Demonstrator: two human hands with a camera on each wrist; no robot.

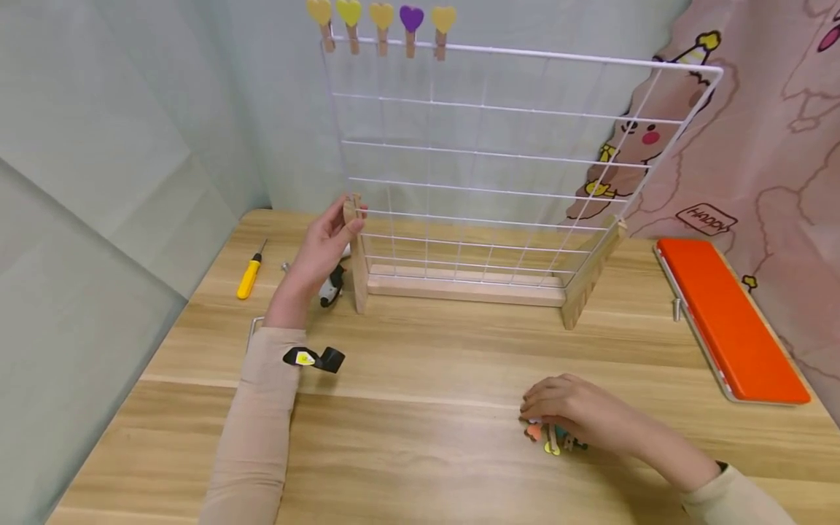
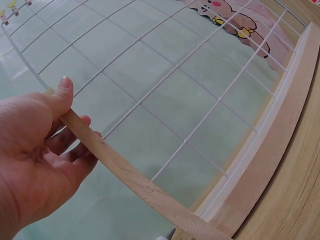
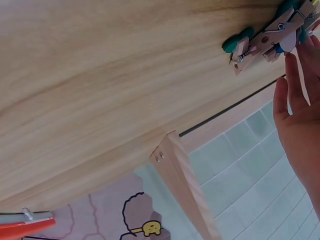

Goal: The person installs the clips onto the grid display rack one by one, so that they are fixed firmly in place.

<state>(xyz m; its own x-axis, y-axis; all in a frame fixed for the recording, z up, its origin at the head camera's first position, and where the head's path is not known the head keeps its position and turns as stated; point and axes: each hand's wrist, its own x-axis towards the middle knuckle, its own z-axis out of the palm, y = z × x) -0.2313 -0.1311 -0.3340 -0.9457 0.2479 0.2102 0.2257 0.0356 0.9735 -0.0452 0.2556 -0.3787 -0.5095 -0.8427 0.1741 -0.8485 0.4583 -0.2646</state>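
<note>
My left hand [image 1: 326,240] grips the top of a wooden side post [image 1: 358,270], thumb on one side and fingers on the other. In the left wrist view the fingers curl behind that post [image 2: 125,167]. The post supports a white wire grid [image 1: 482,152], which stands upright in a wooden base. Five clothespins with heart tops, such as a purple one [image 1: 411,20], sit along the grid's upper left edge. My right hand [image 1: 577,410] is over a small pile of heart clothespins [image 1: 553,439], fingertips at the pile. In the right wrist view its visible fingers reach fairly straight toward the clothespins [image 3: 267,42].
A yellow-handled screwdriver [image 1: 249,275] lies at the left of the table. A black-and-white object [image 1: 332,286] is behind my left forearm. At the right lies an orange case [image 1: 731,321] with a small metal bolt [image 1: 677,310] beside it. Curtains hang behind.
</note>
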